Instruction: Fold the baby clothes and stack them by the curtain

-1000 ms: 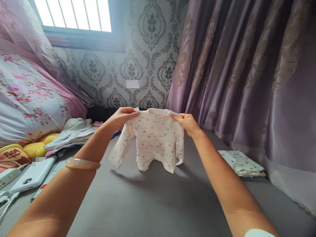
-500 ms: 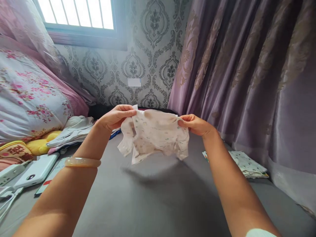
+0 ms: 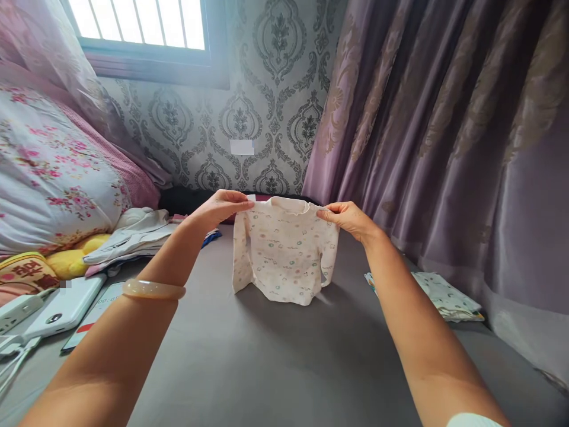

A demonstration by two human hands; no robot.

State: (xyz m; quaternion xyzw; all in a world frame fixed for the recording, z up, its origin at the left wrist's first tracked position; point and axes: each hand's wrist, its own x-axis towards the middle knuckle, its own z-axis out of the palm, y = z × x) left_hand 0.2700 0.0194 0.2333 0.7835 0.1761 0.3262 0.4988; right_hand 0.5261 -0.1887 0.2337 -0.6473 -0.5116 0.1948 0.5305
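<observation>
A small white long-sleeved baby shirt [image 3: 287, 255] with a tiny coloured print hangs upright over the grey bed sheet [image 3: 249, 367], its neckline at the top. My left hand [image 3: 229, 204] pinches its left shoulder, fingers closed on the cloth. At the opposite shoulder my right hand [image 3: 347, 218] grips the fabric between thumb and fingers. Both sleeves dangle at the sides, and the lower hem is at or just above the sheet; I cannot tell whether it touches. A pale bangle [image 3: 153, 289] circles my left wrist.
On the right lies a stack of folded printed cloth [image 3: 447, 296] by the purple curtain [image 3: 413, 148]. Folded clothes [image 3: 128, 237] sit at the left, near a yellow plush item [image 3: 71, 261], a white power bank [image 3: 66, 308], a power strip [image 3: 20, 311] and a floral pillow [image 3: 57, 172].
The shirt, swinging and bunched before, now hangs straight down with its front spread out. My left hand has shifted slightly right; both hands keep their hold.
</observation>
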